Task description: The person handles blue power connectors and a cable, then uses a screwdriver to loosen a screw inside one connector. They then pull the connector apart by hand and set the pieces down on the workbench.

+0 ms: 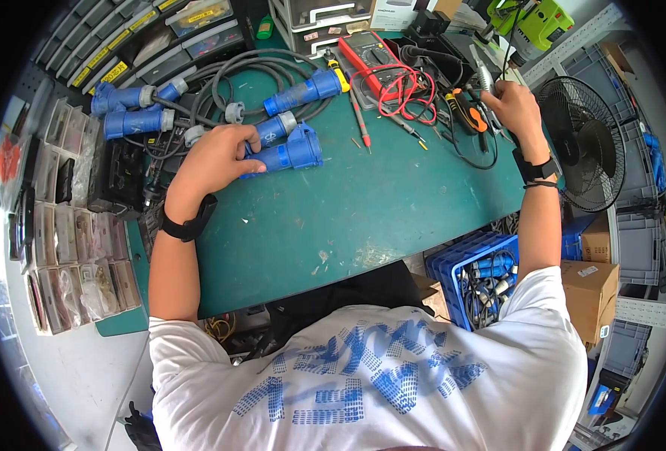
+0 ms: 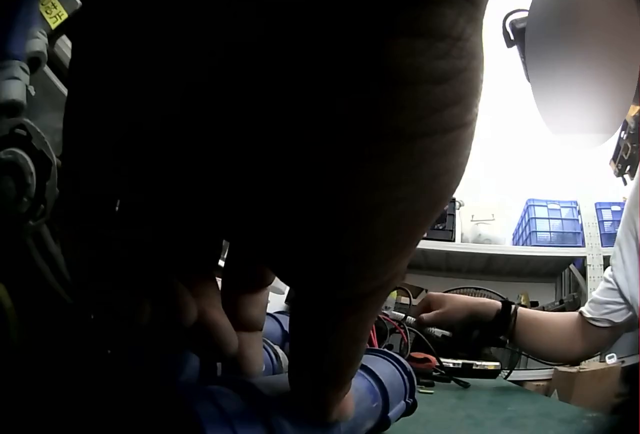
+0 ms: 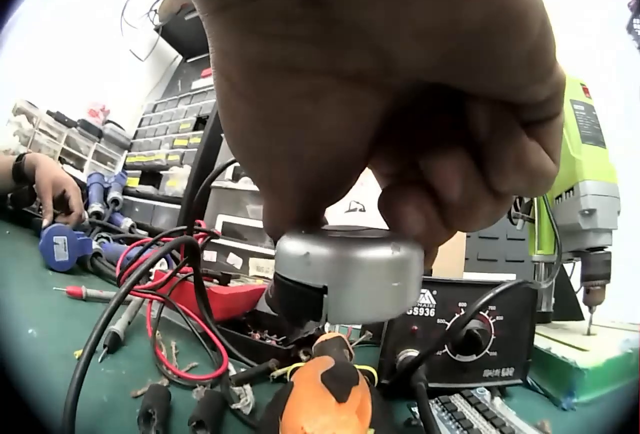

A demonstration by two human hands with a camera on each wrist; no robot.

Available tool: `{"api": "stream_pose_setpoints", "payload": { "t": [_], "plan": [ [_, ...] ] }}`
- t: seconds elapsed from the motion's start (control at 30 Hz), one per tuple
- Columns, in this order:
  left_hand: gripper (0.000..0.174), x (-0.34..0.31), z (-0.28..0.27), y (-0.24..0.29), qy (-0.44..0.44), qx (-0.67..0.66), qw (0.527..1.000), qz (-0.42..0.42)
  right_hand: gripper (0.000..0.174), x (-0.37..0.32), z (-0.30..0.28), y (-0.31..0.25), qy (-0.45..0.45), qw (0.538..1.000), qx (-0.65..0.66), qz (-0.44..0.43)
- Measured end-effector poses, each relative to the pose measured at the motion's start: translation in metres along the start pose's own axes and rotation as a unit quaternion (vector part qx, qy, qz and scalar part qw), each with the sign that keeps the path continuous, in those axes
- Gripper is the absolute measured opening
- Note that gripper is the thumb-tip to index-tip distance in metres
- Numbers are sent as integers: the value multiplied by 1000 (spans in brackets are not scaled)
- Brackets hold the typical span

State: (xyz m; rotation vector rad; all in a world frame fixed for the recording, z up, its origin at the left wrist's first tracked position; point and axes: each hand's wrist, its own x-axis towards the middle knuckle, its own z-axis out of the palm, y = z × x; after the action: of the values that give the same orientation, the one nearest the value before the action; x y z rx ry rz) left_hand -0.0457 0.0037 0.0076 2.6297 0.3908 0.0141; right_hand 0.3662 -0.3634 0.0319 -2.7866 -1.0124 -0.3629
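My left hand grips a blue industrial plug connector, thumb on its near side, at the left of the green bench. Its flanged end also shows under the fingers in the left wrist view. More blue connectors with grey cable glands lie just beyond, joined to grey cables. Over at the right, my right hand pinches a silver-grey tool with a rounded end and a dark slot. I cannot tell its kind. Orange-and-black handled pliers lie beside that hand.
A red multimeter with tangled red leads lies at the back of the green bench. A black soldering station and a green drill press stand beyond the right hand. A black fan is at the right.
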Motion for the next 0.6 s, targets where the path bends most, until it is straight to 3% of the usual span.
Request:
{"api": "stream_pose_setpoints", "payload": {
  "t": [0.37, 0.6],
  "plan": [
    [36, 0, 0, 0, -1, 0, 1000, -5, 43, 7, 20, -8, -68, 995, -55, -52],
    [36, 1, 0, 1, -7, 3, 1000, -9, 43, 13, 32, -9, -57, 995, -70, -51]
  ]
}}
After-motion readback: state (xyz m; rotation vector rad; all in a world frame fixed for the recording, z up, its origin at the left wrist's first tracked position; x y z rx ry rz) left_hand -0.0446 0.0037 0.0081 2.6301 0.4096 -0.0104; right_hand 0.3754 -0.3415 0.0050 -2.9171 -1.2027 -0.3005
